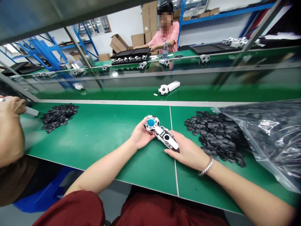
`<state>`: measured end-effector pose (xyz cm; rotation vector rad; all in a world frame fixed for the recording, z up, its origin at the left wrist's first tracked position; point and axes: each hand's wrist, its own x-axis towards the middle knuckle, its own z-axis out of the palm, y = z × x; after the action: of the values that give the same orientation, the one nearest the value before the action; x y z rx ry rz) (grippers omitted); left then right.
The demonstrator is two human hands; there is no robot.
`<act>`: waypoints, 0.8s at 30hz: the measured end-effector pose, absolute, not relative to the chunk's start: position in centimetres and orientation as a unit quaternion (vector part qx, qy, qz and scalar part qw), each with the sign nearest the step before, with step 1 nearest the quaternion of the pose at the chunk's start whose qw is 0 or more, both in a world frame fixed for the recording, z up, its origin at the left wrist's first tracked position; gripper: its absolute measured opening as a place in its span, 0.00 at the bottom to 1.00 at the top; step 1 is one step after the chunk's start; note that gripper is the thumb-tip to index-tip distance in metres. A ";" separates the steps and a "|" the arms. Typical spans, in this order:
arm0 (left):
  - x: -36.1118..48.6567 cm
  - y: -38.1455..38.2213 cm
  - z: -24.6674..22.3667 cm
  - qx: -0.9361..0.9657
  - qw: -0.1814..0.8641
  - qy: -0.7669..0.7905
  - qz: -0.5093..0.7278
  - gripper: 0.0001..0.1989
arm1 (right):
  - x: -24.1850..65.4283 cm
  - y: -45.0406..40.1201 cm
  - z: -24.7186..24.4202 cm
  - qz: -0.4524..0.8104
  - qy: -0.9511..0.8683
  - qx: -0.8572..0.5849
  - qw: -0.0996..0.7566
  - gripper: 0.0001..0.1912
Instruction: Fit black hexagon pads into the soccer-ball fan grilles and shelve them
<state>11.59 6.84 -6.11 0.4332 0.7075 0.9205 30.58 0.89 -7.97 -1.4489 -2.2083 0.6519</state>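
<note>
White-and-black soccer-ball gadget (160,131): probably a handheld fan, held between both hands, handle angled down to the right.
Left hand (141,135): closed snugly around the ball head from below.
Right hand (185,153): narrow hold, pressed against the handle's underside.
Right of grip: black hexagon patches (215,135) piled on a green bench (98,138), touching a clear plastic bag (265,135).
Left of grip: a second patch pile (58,117).
</note>
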 end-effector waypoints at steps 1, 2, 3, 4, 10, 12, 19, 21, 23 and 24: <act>11.5 6.9 -6.2 0.205 0.813 0.332 0.432 0.14 | 30.6 0.9 -8.0 0.235 -0.794 -0.520 0.209 0.32; 11.5 6.9 -6.3 0.207 0.812 0.333 0.433 0.14 | 30.6 0.9 -8.0 0.235 -0.794 -0.521 0.209 0.32; 11.5 6.9 -6.4 0.208 0.811 0.333 0.434 0.13 | 30.6 0.9 -8.0 0.236 -0.794 -0.520 0.209 0.32; 11.4 6.9 -6.5 0.210 0.810 0.334 0.435 0.12 | 30.5 0.9 -8.0 0.235 -0.794 -0.520 0.210 0.32; 11.5 6.8 -6.6 0.207 0.802 0.343 0.444 0.09 | 30.5 0.9 -8.0 0.233 -0.793 -0.516 0.225 0.32; 11.6 6.8 -6.6 0.200 0.799 0.348 0.448 0.07 | 30.5 0.9 -8.0 0.234 -0.793 -0.516 0.226 0.32; 11.7 6.7 -6.5 0.207 0.797 0.351 0.445 0.04 | 30.6 0.8 -7.8 0.244 -0.790 -0.524 0.206 0.33; 11.7 6.7 -6.5 0.211 0.797 0.352 0.444 0.04 | 30.5 0.9 -7.8 0.243 -0.789 -0.526 0.202 0.33; 11.7 6.7 -6.5 0.212 0.797 0.349 0.445 0.04 | 30.5 0.9 -7.9 0.239 -0.791 -0.525 0.203 0.34; 11.7 6.7 -6.5 0.212 0.797 0.347 0.446 0.04 | 30.5 0.9 -8.0 0.237 -0.792 -0.524 0.207 0.34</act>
<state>11.65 6.68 -6.51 0.4553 0.7447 0.9581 30.50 0.93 -7.97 -1.4587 -2.2058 0.6590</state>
